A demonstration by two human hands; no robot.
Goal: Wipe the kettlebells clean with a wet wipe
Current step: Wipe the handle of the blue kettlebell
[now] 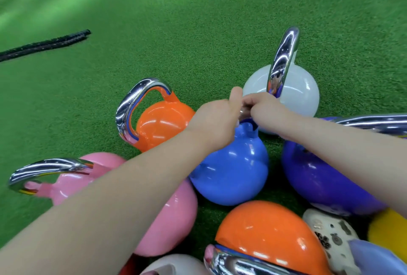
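Note:
A blue kettlebell (233, 171) stands in the middle of a cluster on green turf. Both my hands meet at its chrome handle, which they almost wholly cover. My left hand (215, 118) grips the handle's left side with its thumb up. My right hand (264, 107) is curled over the handle's right side, touching the left hand. No wet wipe shows; one may be hidden under the fingers. Around it stand an orange kettlebell (163, 122), a white kettlebell (301, 92), a purple kettlebell (319, 178) and a pink kettlebell (167, 215).
Nearer me are a second orange kettlebell (271, 230), a yellow one (387, 230), a pale one (174, 263) and a white patterned object (330, 235). A black battle rope (44, 43) lies far left. Green turf (198, 21) stretches beyond the cluster.

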